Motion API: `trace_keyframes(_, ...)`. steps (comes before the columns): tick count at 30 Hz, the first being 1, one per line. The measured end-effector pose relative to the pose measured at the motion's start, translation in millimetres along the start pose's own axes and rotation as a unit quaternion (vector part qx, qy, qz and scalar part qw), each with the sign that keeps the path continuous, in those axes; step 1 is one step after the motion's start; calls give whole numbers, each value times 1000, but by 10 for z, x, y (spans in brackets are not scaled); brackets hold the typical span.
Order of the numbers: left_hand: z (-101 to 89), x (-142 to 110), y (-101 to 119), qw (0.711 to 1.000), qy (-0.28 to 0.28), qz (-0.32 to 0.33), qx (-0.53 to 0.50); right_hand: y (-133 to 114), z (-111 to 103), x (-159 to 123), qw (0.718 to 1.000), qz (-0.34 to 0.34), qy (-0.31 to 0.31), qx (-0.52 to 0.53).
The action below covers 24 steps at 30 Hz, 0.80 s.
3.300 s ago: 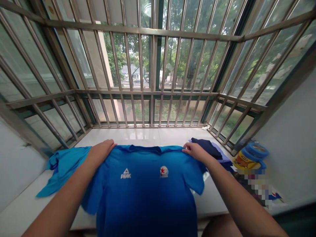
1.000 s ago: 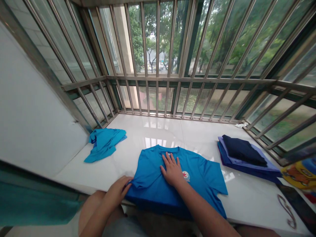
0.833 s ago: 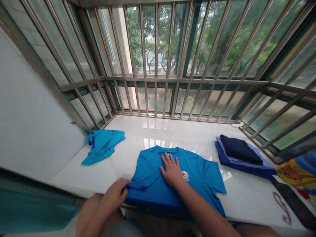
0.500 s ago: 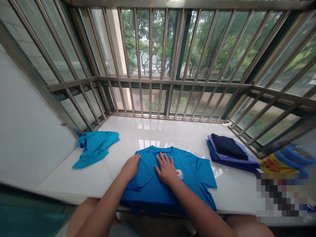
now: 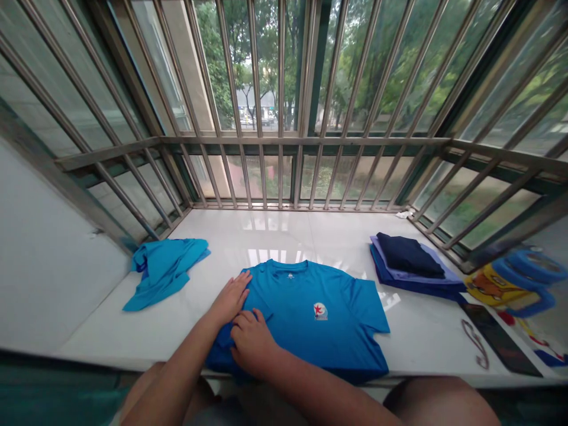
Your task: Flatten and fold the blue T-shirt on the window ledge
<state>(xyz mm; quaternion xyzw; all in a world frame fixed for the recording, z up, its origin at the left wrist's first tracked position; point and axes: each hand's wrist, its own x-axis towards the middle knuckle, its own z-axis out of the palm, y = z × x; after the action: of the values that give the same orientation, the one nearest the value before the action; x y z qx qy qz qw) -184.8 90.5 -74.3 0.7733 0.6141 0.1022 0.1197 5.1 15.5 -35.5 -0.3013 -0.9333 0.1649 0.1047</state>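
A blue T-shirt [image 5: 306, 349] lies on the white sill, its neckline facing the window and a small round red-and-white emblem on its chest. One short sleeve sticks out to the right, while the left side is folded inward. My left hand [image 5: 231, 297] rests flat on the shirt's folded left edge near the shoulder, fingers stretched out. Just below it, my right hand [image 5: 254, 342] reaches across to the folded left part, its fingers curled on the fabric. The fingertips of my right hand are partly hidden.
A crumpled turquoise garment [image 5: 166, 269] lies at the left. On the right are a folded clothes stack [image 5: 412, 263], a yellow-and-blue container [image 5: 510, 278], a black phone [image 5: 501, 340] and a thin cord [image 5: 474, 343]. Metal window bars [image 5: 284, 142] enclose the white sill [image 5: 231, 228].
My right hand has moved left and down from the shirt's collar to its folded left part, and its fingers have curled. My left hand stays at the left edge. The view has shifted slightly.
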Motion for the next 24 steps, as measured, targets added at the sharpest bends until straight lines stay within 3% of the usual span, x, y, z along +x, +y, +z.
trace_keyframes(4,-37,-41,61,1000,15,6,18,70,34,-466,989,-147,-30,1)
trace_keyframes(7,-19,-60,74,1000,15,4,27,230,-176,-891,992,-114,-47,14)
trace_keyframes(10,9,-59,20,999,11,4,30,595,-547,-1282,998,64,-11,3)
trace_keyframes(12,9,-34,-28,999,8,9,30,958,-824,-1555,966,250,41,-50)
trace_keyframes(14,-18,27,-32,999,-4,-6,35,1351,-1065,-1839,881,447,89,-128)
trace_keyframes(16,-66,135,68,998,-15,-48,50,1696,-1222,-2091,788,585,100,-163)
trace_keyframes(17,-91,208,173,996,-10,-66,50,1835,-1265,-2185,763,619,100,-156)
trace_keyframes(18,-109,292,317,997,0,-71,31,1947,-1285,-2251,757,632,98,-134)
trace_keyframes(21,-88,598,942,991,10,11,-130,2147,-1268,-2289,778,615,109,-60)
trace_keyframes(24,72,963,1670,963,-57,90,-248,2215,-1247,-2208,775,618,124,-39)
